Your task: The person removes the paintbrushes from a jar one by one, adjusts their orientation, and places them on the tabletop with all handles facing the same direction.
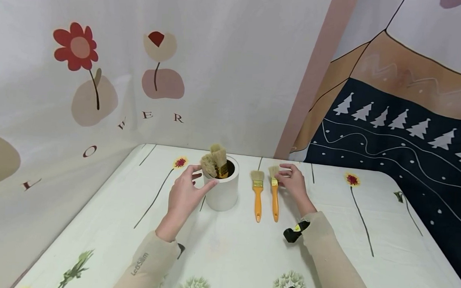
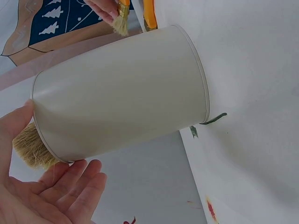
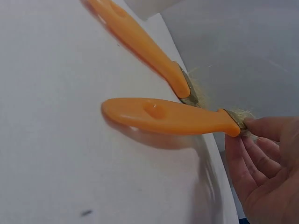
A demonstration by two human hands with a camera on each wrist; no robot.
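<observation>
Right wrist view, and it's a pinch: the right hand (image 3: 273, 184) has thumb and fingertips on the outer brush (image 3: 168, 117) at its metal collar and bristle end. There's the key relation: bristle end at the fingers, orange handle running away from them, back toward the person. From the head camera, the white cup (image 1: 221, 196) stands upright off to the left, with the inner brush (image 1: 258, 202) lying between, nearly parallel. Is the outer brush raised or resting? Can't tell. Over to the left hand (image 1: 186, 191), much the nearer to the cup: thumb and fingers spread, touching the rim, right beside the standing brushes (image 1: 222, 161). Underneath, a white tablecloth (image 1: 225, 255) printed with flowers; behind, a pale curtain (image 1: 233, 75) with blooms and letters; at right, a dark panel (image 1: 389, 140) of white trees.
</observation>
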